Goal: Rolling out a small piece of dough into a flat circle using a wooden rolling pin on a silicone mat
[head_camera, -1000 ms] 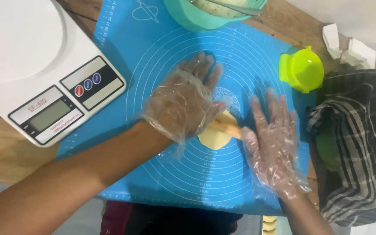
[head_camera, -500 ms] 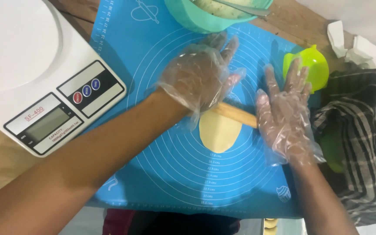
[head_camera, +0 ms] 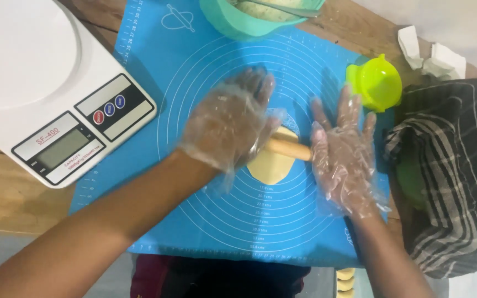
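Both gloved hands and the wooden rolling pin (head_camera: 287,148) have drawn back toward the person since the earlier frame. Head view: left hand (head_camera: 228,122) and right hand (head_camera: 343,154) rest flat and open-palmed on the pin, over the dough disc (head_camera: 270,165) on the blue mat (head_camera: 194,72).

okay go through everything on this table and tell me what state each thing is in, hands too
Left hand: gloved, flat on rolling pin.
Right hand: gloved, flat on rolling pin.
Rolling pin: lying across dough.
Dough: flattened on blue mat.
Scale: nothing on it.
Teal bowl: holds mixture.
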